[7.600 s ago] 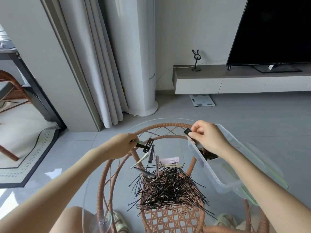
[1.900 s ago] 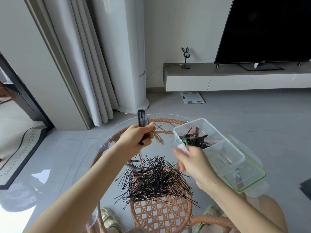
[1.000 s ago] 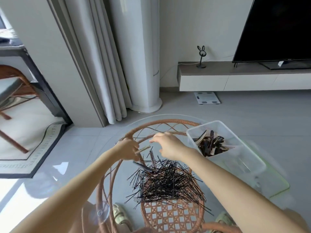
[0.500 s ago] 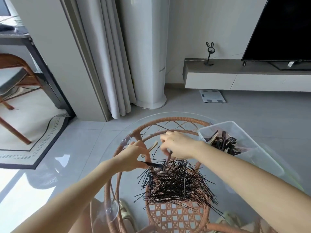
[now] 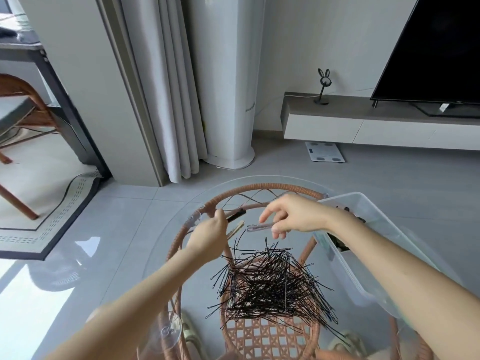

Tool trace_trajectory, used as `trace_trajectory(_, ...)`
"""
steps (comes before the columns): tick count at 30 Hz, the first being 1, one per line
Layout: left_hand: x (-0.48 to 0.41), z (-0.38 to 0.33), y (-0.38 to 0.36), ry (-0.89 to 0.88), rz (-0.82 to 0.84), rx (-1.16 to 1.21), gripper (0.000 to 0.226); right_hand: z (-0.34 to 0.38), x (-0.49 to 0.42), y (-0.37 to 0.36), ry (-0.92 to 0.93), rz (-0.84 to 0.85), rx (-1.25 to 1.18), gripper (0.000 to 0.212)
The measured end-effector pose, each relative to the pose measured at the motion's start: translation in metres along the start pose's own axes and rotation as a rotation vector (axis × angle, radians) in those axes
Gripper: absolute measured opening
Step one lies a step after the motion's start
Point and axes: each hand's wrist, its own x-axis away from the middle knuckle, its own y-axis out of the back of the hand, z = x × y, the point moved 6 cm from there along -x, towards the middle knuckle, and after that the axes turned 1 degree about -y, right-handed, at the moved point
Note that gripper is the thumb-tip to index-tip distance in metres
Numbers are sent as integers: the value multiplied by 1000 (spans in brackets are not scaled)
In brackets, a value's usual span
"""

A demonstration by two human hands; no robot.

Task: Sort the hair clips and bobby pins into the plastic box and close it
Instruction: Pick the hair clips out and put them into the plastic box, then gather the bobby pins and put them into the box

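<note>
Plastic box (image 5: pixel 368 219) at table's (image 5: pixel 166 258) right edge

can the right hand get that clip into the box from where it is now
Probably yes. The right hand holds a pale clip above the glass table, and the open plastic box sits just to its right with no lid over it. Nothing stands between them; the pile of bobby pins lies lower.

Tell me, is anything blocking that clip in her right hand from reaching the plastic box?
Nothing visible does. The right hand holds a pale hair clip above the glass table, and the open plastic box sits just to its right, lid off.
</note>
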Motion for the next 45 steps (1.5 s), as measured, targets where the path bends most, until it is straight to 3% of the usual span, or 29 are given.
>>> trace_trajectory(3, -8, -18, -14, -43, 46, -246, 26, -9, 14, -2, -53, -75, -26, 22)
trace_trajectory(9, -20, -27, -24, -46, 126, -413, 30, -31, 57, 4, -103, -231, -97, 21)
trace_trajectory(11, -23, -25, -24, -17, 192, -378, 36, -36, 70, 4, -106, -279, -107, 21)
trace_trajectory(14, -29, -12, -22, 85, 318, -81, 38, -42, 87, 6, -103, -342, -135, 22)
trace_trajectory(16, -26, -13, -14, 48, 368, -45, 32, -47, 99, 7, -104, -372, -162, 22)
trace_trajectory(19, -21, -16, -3, 9, 339, -25, 23, -57, 108, 6, -98, -400, -189, 23)
trace_trajectory(22, -25, -16, -5, -40, 297, 15, 33, -65, 117, 5, -99, -454, -229, 23)
trace_trajectory(26, -25, -62, 10, -107, 212, 158, 32, -81, 138, 21, -130, -687, -269, 27)
trace_trajectory(29, -22, -134, 17, -221, 238, 136, 34, -103, 149, 42, -260, -880, -163, 22)
trace_trajectory(31, -27, -178, 13, -288, 261, 96, 31, -115, 149, 53, -337, -921, -53, 21)
trace_trajectory(35, -49, -222, 2, -322, 251, -110, 36, -123, 136, 65, -411, -879, 117, 23)
trace_trajectory(38, -56, -230, -7, -323, 329, -271, 28, -122, 122, 63, -448, -790, 235, 31)
trace_trajectory(41, -54, -222, 6, -331, 338, -251, 41, -110, 114, 58, -407, -701, 394, 38)
trace_trajectory(43, -53, -204, 24, -308, 210, -132, 40, -89, 122, 56, -282, -841, 383, 33)
trace_trajectory(45, -47, -169, 34, -292, 89, -54, 38, -61, 135, 42, -81, -978, 146, 23)
